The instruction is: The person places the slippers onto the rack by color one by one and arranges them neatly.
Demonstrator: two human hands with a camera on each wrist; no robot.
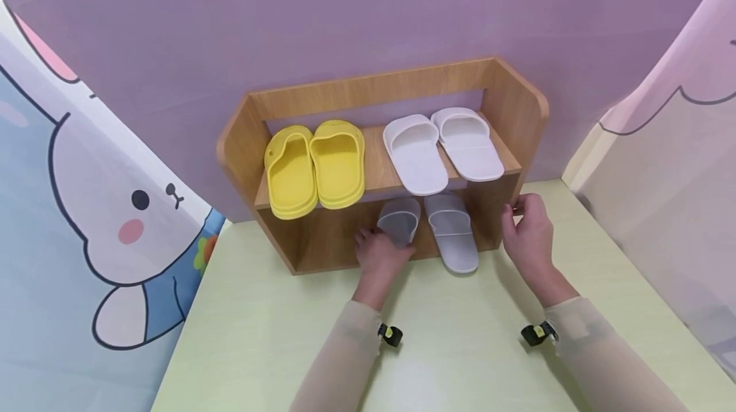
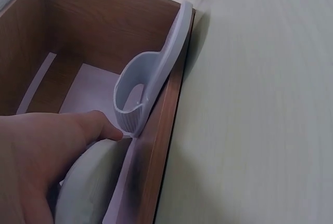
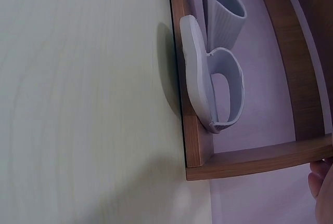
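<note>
On the lower shelf of a wooden shoe rack (image 1: 374, 87) are two grey slippers. My left hand (image 1: 382, 257) grips the left grey slipper (image 1: 400, 219) by its sole end. In the left wrist view, the thumb lies along the near edge of that sole (image 2: 91, 182). Beside it, the right grey slipper (image 1: 454, 239) rests with its sole end jutting past the shelf's front edge. At the rack's right side panel, my right hand (image 1: 530, 233) holds the front edge with curled fingers, partly cut off in the right wrist view.
A pair of yellow clogs (image 1: 315, 169) occupies the upper shelf's left side. White slippers (image 1: 443, 147) stand at its right. The rack sits on a pale green table (image 1: 259, 348) against a purple cloth backdrop (image 1: 368, 9), with printed cloth (image 1: 115, 207) at the left.
</note>
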